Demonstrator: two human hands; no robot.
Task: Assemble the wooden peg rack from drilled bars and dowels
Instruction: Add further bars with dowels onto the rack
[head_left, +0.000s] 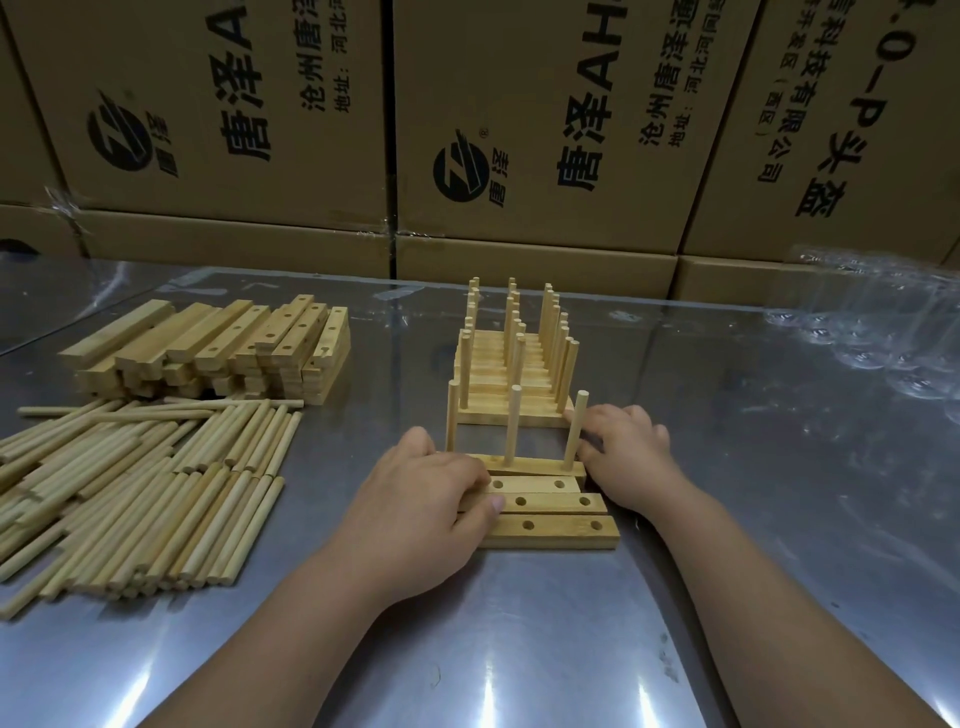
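Brown cardboard cartons (519, 130) with black Chinese lettering stand stacked behind a shiny steel tabletop (779, 467). Light glares off it. Clear plastic wrapping (872, 332) lies at right.

The left grip (415, 499) and right grip (626, 449) are bare, as are both forearms (311, 597).
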